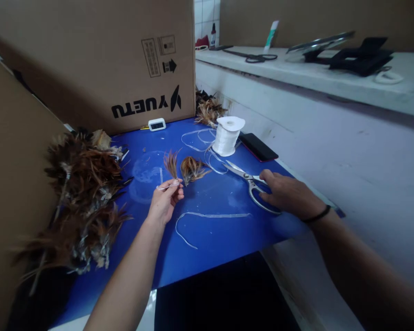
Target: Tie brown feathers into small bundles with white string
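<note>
My left hand (165, 202) is closed in a pinch on the quill end of a small brown feather tuft (171, 164), with a bit of white string at the fingertips. A second tuft (192, 169) lies on the blue mat (207, 230) just right of it. My right hand (286, 193) rests on the handles of the steel scissors (248, 180), fingers curled around the loops; the blades lie flat and point toward the white string spool (227, 134). A cut length of white string (207, 216) lies on the mat between my hands.
A big heap of brown feathers (83, 197) fills the mat's left side. A cardboard box (100, 59) stands behind, with a small digital timer (157, 124) and more feathers (209, 110) by it. A dark phone (258, 147) lies near the spool. A ledge at right holds other scissors (258, 57).
</note>
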A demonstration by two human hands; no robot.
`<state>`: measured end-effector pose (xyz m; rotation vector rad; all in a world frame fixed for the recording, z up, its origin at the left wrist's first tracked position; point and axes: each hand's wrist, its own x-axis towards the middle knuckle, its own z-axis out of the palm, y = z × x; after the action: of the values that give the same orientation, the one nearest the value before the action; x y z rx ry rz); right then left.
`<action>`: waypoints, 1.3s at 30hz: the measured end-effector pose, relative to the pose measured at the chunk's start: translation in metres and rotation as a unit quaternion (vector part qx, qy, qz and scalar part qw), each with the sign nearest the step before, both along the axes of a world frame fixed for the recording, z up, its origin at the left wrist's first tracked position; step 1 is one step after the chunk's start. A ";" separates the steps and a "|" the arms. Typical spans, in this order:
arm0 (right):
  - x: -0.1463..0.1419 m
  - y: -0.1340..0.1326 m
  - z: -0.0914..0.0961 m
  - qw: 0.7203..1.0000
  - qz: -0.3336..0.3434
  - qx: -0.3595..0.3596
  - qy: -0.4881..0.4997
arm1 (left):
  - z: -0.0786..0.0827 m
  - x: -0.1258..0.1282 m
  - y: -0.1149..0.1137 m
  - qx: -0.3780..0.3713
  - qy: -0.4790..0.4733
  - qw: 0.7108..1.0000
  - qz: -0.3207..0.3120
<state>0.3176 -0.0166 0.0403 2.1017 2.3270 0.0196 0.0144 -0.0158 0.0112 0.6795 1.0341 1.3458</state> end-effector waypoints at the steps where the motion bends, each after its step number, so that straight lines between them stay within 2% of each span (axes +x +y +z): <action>1: 0.000 -0.001 0.001 1.000 0.008 -0.003 0.001 | 0.000 0.000 0.000 -0.001 -0.003 1.000 0.001; 5: -0.002 -0.011 0.010 0.996 0.018 0.025 0.083 | 0.000 0.001 -0.001 0.000 -0.017 1.000 0.001; 8: -0.001 -0.021 0.013 0.983 -0.039 0.019 0.181 | 0.000 0.001 -0.001 -0.003 -0.025 1.000 0.000; 10: -0.001 -0.028 0.011 0.961 -0.069 0.019 0.267 | 0.001 0.002 -0.002 -0.008 -0.031 0.999 -0.003; 12: -0.005 -0.034 0.007 0.934 -0.032 0.023 0.356 | 0.001 0.002 -0.002 -0.011 -0.039 0.999 -0.012; 14: -0.013 -0.040 0.002 0.914 0.031 0.012 0.405 | 0.001 0.003 -0.002 -0.011 -0.046 0.999 -0.019; 17: -0.034 -0.047 -0.001 0.914 0.079 0.004 0.397 | 0.001 0.003 -0.002 -0.005 -0.047 0.999 -0.022; 22: -0.066 -0.049 -0.003 0.950 0.057 0.009 0.308 | 0.002 0.002 -0.002 -0.003 -0.029 1.000 -0.006; 26: -0.075 -0.048 -0.005 0.963 0.065 0.005 0.262 | 0.003 0.003 -0.003 0.016 -0.009 1.000 0.000; 39: -0.086 -0.043 -0.008 0.948 0.079 -0.032 0.305 | 0.004 0.007 -0.006 0.056 0.028 0.998 0.018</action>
<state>0.2315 -0.0593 0.0324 2.0984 2.7472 -0.8067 0.0217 -0.0215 0.0148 0.7896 1.0262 1.4320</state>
